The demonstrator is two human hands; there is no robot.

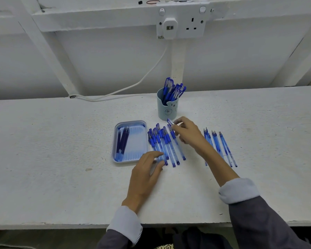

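Rough white-painted worktop [61,141], white wall [97,69] behind. Right hand [187,134] fingers pinch a small blue plastic cap [169,121] above the row of pens [166,146]; left hand [145,173] rests relaxed fingers on their ends.

A white double wall socket [194,24] sits on a white-painted horizontal beam [97,20]. A white adaptor [170,26] fills its left outlet, and a white cable [151,72] drops from it down the plain white wall [97,65] to the rough white counter [61,141] below. White diagonal braces [48,51] flank it.
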